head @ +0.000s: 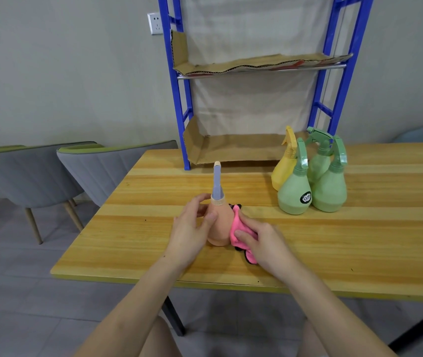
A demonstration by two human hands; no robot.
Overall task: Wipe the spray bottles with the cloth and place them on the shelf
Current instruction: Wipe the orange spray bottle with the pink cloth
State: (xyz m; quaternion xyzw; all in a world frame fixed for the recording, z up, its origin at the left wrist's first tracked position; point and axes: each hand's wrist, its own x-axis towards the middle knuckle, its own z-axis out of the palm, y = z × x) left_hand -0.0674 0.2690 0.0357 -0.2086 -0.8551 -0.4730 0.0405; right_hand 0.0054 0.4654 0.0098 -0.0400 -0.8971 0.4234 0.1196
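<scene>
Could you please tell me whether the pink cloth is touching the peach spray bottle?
Touching. The head view shows the right hand pressing the pink cloth against the side of the peach spray bottle, with no gap.

Left hand [192,234], right hand [265,242] and forearms [133,302] are bare.

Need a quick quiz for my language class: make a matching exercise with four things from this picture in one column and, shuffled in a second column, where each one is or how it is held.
Things
1. peach spray bottle
2. pink cloth
3. yellow spray bottle
4. cardboard sheet

Places or states
A. lines the blue shelf's lower level
B. gripped upright by the left hand
C. stands on the table beside green spray bottles
D. pressed against a bottle by the right hand

Pairs: 1-B, 2-D, 3-C, 4-A
</scene>
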